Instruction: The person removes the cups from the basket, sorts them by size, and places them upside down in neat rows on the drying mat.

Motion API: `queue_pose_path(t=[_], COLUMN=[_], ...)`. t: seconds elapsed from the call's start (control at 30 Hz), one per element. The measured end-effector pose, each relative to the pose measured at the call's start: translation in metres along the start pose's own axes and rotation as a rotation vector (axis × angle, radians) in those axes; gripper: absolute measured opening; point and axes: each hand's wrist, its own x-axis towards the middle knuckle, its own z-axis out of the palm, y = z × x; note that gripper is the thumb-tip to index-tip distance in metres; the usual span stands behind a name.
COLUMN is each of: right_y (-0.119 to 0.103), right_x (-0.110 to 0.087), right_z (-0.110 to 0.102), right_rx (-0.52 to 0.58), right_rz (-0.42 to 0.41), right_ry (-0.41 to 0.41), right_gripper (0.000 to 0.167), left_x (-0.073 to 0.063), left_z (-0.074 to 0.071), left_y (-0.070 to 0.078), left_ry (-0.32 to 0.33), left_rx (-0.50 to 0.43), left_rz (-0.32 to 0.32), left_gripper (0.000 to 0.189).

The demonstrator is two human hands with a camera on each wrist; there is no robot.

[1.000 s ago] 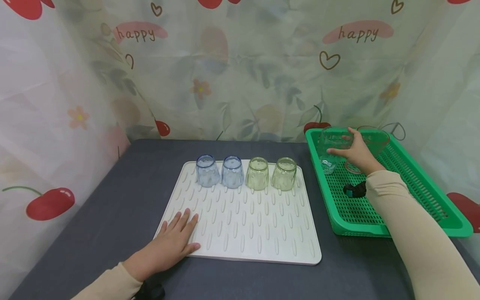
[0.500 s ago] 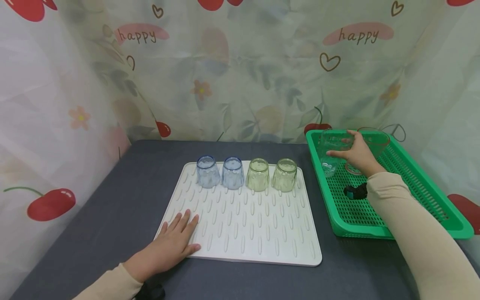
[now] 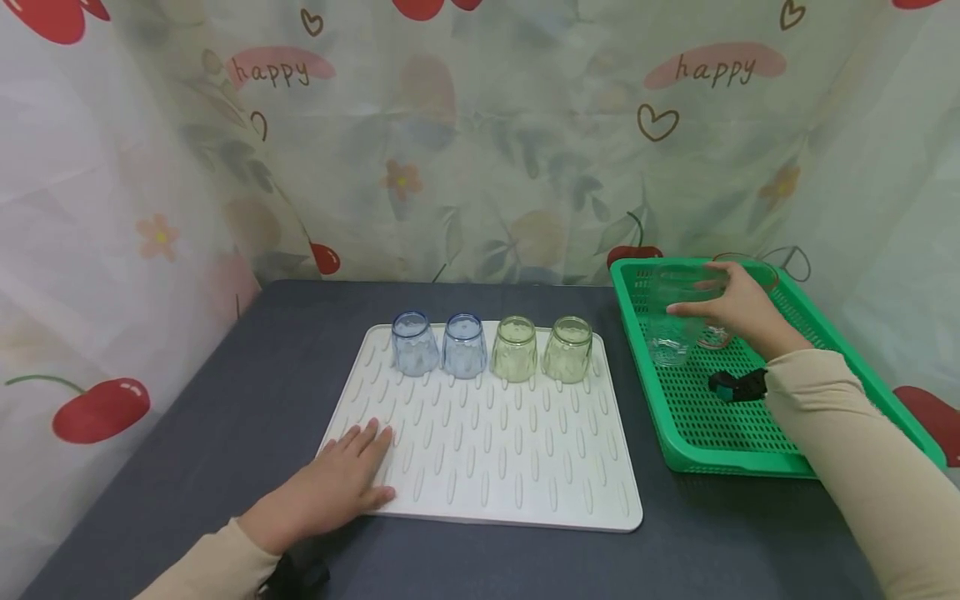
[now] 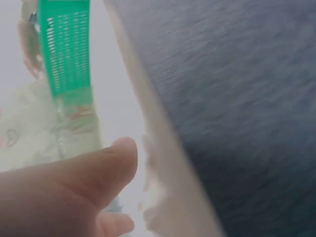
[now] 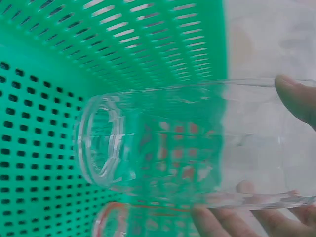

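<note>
A: Right hand (image 3: 738, 304) first. What have you got?

B: Your fingers and thumb are wrapped round a clear glass (image 3: 675, 312), upright, open end up, inside the green tray (image 3: 847, 358) near its back left corner. The right wrist view shows fingertips (image 5: 296, 98) on the rim side and more fingers under the wall. Can't tell if the base touches the tray floor or sits just above it.

A: Anything inside that glass?

B: Looks empty. Tray mesh shows straight through it.

A: What else is in the tray?

B: A second clear glass with a reddish tint (image 3: 738, 275), just behind your hand and mostly hidden by it. Its contents can't be made out.

A: Left hand (image 3: 333, 483)?

B: Flat, fingers straight, pressing on the near left corner of the white ribbed mat (image 3: 517, 467). It grasps nothing. In the left wrist view the thumb lies against the mat edge (image 4: 163, 163).

A: And what's on the mat?

B: Four glasses upside down in a row along the back edge: two blue glasses (image 3: 438, 343) on the left, two pale green glasses (image 3: 542, 348) on the right, close together. Nothing under them that shows. The mat lies on the dark grey table (image 3: 247, 400), with the tray just beside it on the right.
</note>
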Motion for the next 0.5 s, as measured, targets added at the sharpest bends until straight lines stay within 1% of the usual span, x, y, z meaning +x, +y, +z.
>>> queue_pose_path(t=[0.1, 0.17, 0.27, 0.33, 0.4, 0.5], right_y=[-0.005, -0.01, -0.016, -0.02, -0.026, -0.034], right_x=[-0.007, -0.011, -0.017, -0.022, -0.026, -0.035], right_z=[-0.009, -0.016, -0.024, -0.028, -0.031, -0.033], right_rx=[0.004, 0.011, 0.03, 0.031, 0.039, 0.064], right_rz=[-0.017, -0.025, -0.024, -0.023, -0.022, -0.042], right_ry=[0.005, 0.018, 0.055, 0.08, 0.108, 0.129], right_gripper=[0.116, 0.115, 0.114, 0.113, 0.111, 0.106], left_x=[0.0, 0.0, -0.001, -0.002, -0.003, -0.007], left_z=[-0.009, -0.017, -0.032, -0.045, -0.056, -0.071], left_y=[0.0, 0.0, 0.003, 0.006, 0.009, 0.014], left_ry=[0.024, 0.036, 0.047, 0.052, 0.081, 0.148], left_rx=[0.018, 0.014, -0.018, -0.067, -0.096, -0.137], left_rz=[0.019, 0.021, 0.01, -0.006, -0.005, 0.005], left_gripper=[0.073, 0.073, 0.073, 0.074, 0.074, 0.074])
